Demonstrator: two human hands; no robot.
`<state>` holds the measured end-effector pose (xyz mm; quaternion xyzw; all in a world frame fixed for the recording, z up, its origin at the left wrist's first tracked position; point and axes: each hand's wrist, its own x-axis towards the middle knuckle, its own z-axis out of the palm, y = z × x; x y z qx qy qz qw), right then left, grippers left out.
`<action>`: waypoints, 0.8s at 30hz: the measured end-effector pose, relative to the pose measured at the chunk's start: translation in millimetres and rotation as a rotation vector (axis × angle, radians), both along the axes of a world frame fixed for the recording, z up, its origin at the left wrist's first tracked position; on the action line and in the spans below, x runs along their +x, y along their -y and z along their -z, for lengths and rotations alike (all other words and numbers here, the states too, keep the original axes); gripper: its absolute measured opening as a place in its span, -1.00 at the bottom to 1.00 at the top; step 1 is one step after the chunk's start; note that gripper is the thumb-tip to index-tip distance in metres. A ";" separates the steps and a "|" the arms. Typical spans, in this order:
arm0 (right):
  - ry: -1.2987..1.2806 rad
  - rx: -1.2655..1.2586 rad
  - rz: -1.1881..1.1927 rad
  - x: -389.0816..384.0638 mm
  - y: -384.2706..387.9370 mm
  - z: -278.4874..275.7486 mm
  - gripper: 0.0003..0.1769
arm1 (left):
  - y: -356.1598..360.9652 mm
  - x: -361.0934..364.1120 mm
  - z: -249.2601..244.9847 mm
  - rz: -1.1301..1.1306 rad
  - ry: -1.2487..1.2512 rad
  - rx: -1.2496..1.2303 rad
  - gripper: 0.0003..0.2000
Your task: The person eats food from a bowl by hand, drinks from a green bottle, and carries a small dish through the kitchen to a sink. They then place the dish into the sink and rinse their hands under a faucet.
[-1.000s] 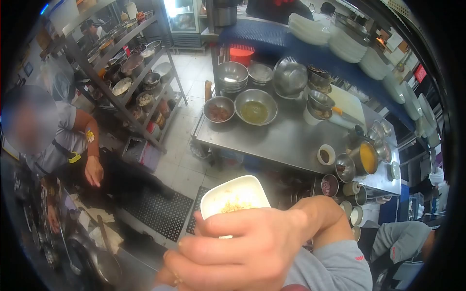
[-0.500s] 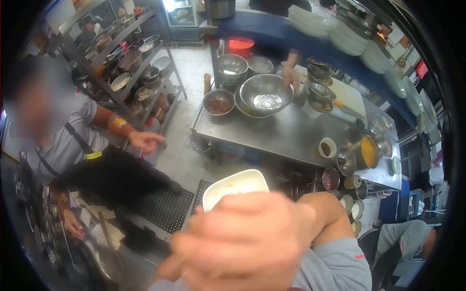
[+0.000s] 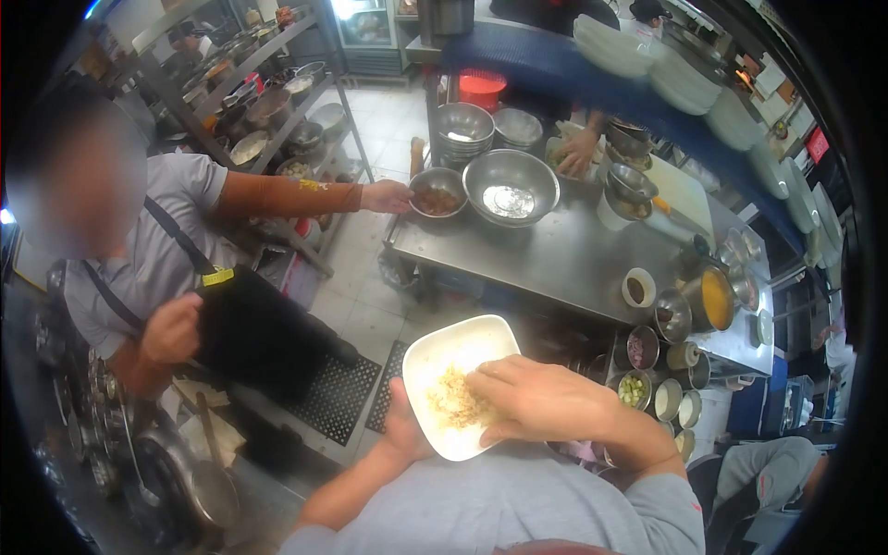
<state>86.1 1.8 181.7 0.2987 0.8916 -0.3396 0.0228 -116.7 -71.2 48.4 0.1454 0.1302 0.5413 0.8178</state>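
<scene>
A white, rounded-square bowl (image 3: 427, 359) is tilted toward me in front of my chest, with pale, crumbly food (image 3: 453, 404) lying in its bottom. My left hand (image 3: 404, 424) grips the bowl by its left side; some of its fingers are hidden beneath. Over the food, my right hand (image 3: 541, 398) reaches in from the right. Its fingers bend down to the crumbs and the thumb is spread away from them.
At left stands a co-worker (image 3: 157, 222) whose hand touches a metal bowl of reddish food (image 3: 437, 196) on the steel counter (image 3: 518, 264). Beside it is a large metal bowl (image 3: 511, 180). Another person's hand (image 3: 581, 153) is behind it. Plates (image 3: 610, 46) line the shelf above.
My right hand has come down from near the camera into the bowl. The co-worker's arm has stretched out to the reddish food's bowl. The other person's hand has left the large metal bowl.
</scene>
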 end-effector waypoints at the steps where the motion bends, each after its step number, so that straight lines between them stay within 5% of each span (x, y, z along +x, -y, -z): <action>1: 0.004 0.025 0.026 3.8 -0.2 0.4 -0.24 | -2.9 2.1 -0.9 0.006 0.013 0.001 0.00; 12: 0.138 -0.083 0.124 5.5 -2.3 21.0 -0.33 | -6.9 12.6 -0.3 0.052 -0.036 -0.002 0.00; 24: -0.076 0.094 0.118 7.7 7.8 49.5 -0.49 | -8.3 16.2 1.0 0.008 -0.030 -0.039 0.03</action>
